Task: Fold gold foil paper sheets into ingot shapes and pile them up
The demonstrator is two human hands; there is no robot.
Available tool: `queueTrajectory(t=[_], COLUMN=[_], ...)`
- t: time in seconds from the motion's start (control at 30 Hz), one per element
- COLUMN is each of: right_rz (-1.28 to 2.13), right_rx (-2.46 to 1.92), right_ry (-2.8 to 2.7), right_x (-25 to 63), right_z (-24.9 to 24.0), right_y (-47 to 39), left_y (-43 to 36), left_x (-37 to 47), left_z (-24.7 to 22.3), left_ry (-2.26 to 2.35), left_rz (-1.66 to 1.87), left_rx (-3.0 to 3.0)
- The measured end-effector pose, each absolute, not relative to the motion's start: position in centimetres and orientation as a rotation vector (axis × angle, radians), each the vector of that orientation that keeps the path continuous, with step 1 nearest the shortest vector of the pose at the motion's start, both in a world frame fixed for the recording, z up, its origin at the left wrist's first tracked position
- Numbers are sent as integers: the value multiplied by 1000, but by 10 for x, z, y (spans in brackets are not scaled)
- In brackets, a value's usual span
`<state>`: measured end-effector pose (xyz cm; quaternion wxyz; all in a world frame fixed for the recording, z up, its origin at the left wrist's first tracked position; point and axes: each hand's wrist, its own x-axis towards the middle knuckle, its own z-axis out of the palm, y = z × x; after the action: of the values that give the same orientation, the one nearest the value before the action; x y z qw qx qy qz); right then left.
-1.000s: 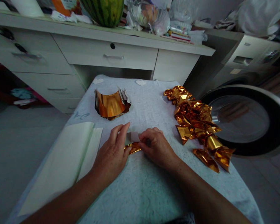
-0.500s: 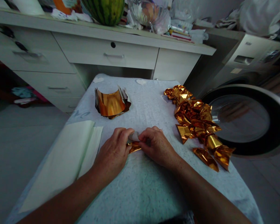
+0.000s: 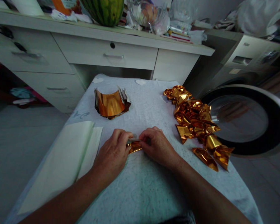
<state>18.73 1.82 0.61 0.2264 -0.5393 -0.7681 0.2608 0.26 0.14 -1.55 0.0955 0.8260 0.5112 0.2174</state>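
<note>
Between my hands, low over the cloth-covered table (image 3: 151,102), is a small piece of gold foil paper (image 3: 134,147) with a pale underside. My left hand (image 3: 114,149) pinches its left end, and my right hand (image 3: 157,146) grips the right end with thumb and fingers. Beyond my left hand stands a curved stack of gold foil sheets (image 3: 110,104). To the right lies a heap of folded gold foil pieces (image 3: 193,115). Folded pale paper sheets (image 3: 58,158) lie beside my left forearm.
A white counter with drawers (image 3: 91,56) runs behind the table, bearing a watermelon (image 3: 105,11) and a glass bowl (image 3: 146,14). At the right, a washing machine's round door (image 3: 242,119) stands open close to the table edge.
The raised pale flap of the foil paper between my fingers has come down and now looks flatter. Both hands keep their grip in nearly the same place.
</note>
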Motion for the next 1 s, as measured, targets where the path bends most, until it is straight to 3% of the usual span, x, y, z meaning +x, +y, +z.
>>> queueTrajectory(t=[1.0], right_rz=[792], right_rx=[-1573], right_ry=[-2072], right_x=[189], right_z=[9], right_y=[19], left_y=[1], left_x=[4], left_z=[-13], left_ry=[1508], left_rz=[641], left_rx=[2469])
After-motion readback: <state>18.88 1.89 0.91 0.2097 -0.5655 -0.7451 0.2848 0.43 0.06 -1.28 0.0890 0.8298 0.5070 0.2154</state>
